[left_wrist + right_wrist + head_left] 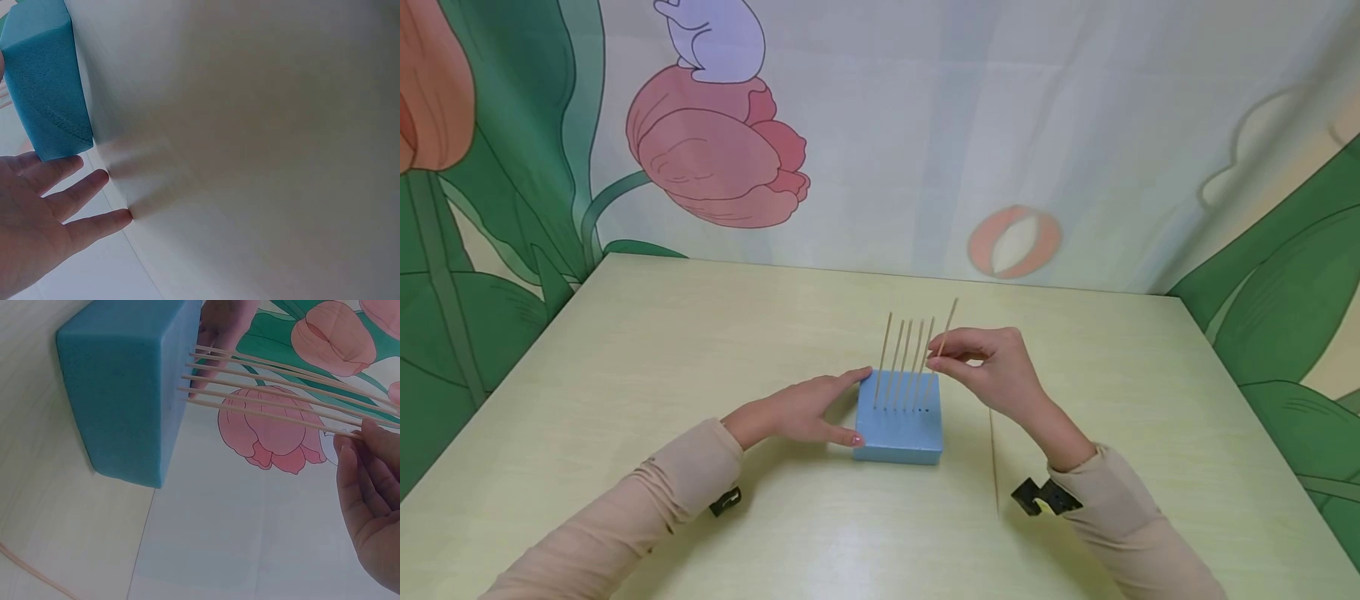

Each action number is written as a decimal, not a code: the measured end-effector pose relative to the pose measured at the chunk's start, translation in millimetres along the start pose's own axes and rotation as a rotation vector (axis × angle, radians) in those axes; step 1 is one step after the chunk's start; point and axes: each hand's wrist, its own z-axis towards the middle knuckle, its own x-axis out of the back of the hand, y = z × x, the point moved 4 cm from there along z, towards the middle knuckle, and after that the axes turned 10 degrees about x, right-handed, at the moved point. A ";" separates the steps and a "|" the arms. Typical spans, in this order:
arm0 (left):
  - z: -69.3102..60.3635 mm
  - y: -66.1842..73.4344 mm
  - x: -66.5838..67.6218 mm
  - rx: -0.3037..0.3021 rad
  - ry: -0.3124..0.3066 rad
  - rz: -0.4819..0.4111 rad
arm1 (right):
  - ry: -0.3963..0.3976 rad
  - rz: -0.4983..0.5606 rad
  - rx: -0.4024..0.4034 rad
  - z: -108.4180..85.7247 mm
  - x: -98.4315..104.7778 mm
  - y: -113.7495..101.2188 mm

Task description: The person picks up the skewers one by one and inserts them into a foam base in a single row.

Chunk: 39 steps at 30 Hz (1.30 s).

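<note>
A light-blue foam block (898,433) sits on the table, with several thin wooden sticks (898,362) standing in a row of holes in its top. My left hand (811,410) touches the block's left side, thumb near the front corner and a fingertip at the far corner. Its other fingers extend straight past the block in the left wrist view. My right hand (992,367) pinches another wooden stick (950,321) between thumb and fingers at the row's right end. That stick's lower tip is close to the block's face in the right wrist view; whether it is inside a hole I cannot tell.
One loose wooden stick (994,458) lies on the pale table (722,317), right of the block. Behind the table hangs a curtain (880,150) printed with tulips. A black mount (1047,497) is on the right wrist and another black mount (726,502) on the left.
</note>
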 end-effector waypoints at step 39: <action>2.8 -1.7 -0.8 -0.005 -0.006 -0.001 | -0.073 0.042 -0.106 -14.4 -14.3 9.2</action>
